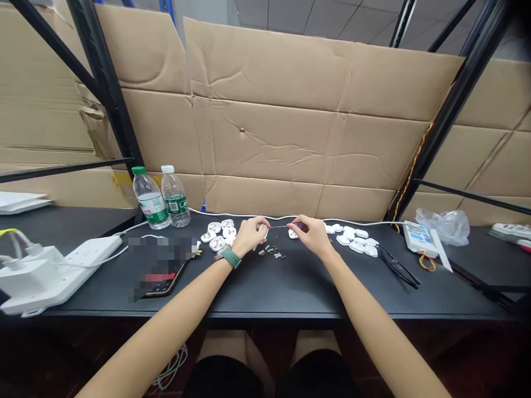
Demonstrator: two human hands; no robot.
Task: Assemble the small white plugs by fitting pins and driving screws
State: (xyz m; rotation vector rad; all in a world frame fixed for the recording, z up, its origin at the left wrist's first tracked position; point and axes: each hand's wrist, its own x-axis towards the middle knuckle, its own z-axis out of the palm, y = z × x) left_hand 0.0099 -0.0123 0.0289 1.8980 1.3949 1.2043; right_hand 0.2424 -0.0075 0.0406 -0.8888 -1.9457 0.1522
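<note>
My left hand [250, 234], with a green watch band at the wrist, is closed around a small white plastic part [263, 232] that its fingers partly cover. A screwdriver [299, 225] with a dark purple handle sits in my right hand [312, 235]. Its thin shaft points left, with the tip by the white part. Loose small metal pieces [271, 252] lie on the black table between my hands. White plug housings [217, 242] are grouped beside my left hand. White plastic covers [357, 241] lie in a cluster to the right of my right hand, and one white piece [292, 234] rests just under it.
Two plastic bottles [152, 207] stand at the back left. Nearer are a phone [166, 286], partly blurred out, and a white power strip [78, 260] with cables. Eyeglasses [399, 268], a white box [420, 239] and a clear plastic bag [446, 225] lie right. Cardboard [269, 143] walls the back.
</note>
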